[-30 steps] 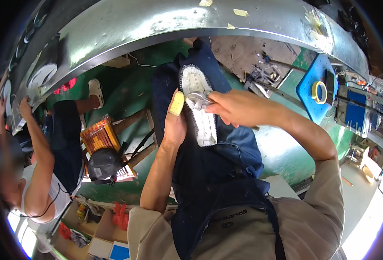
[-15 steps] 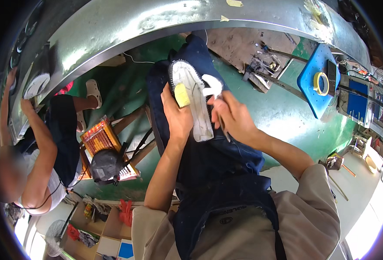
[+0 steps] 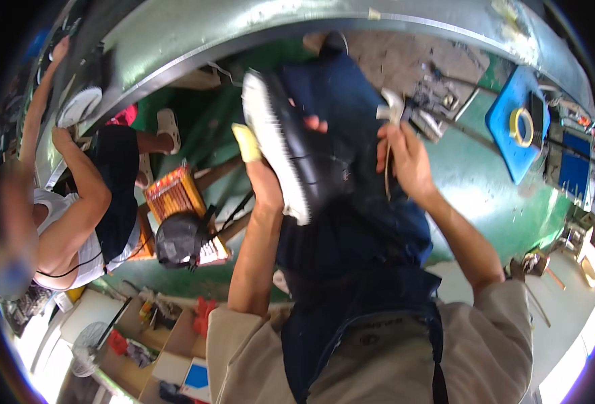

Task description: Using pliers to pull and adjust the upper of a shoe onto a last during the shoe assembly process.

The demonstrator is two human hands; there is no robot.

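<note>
My left hand (image 3: 265,188) grips a black shoe (image 3: 321,165) above my lap, its pale sole (image 3: 269,138) tilted toward the left and ringed with stitches along the edge. A yellow wrap (image 3: 246,143) covers my left thumb, which lies against the sole, while fingertips show on the far side of the black upper. To the right of the shoe, apart from it, my right hand (image 3: 411,161) is closed around a hammer (image 3: 392,108); its silvery head points up and its thin handle hangs below. A dark blue apron (image 3: 371,219) covers my lap.
A metal bench (image 3: 237,40) curves across the top. Right of me stands a blue board (image 3: 503,145) carrying a tape roll (image 3: 521,128). On the left, a seated person (image 3: 75,229) works beside a beaded seat (image 3: 175,195) with a dark bag (image 3: 179,239).
The shoe has turned from sole-up to its side, showing the black upper. My right hand has drawn the hammer away from the sole, to the right. The view has shifted slightly.
</note>
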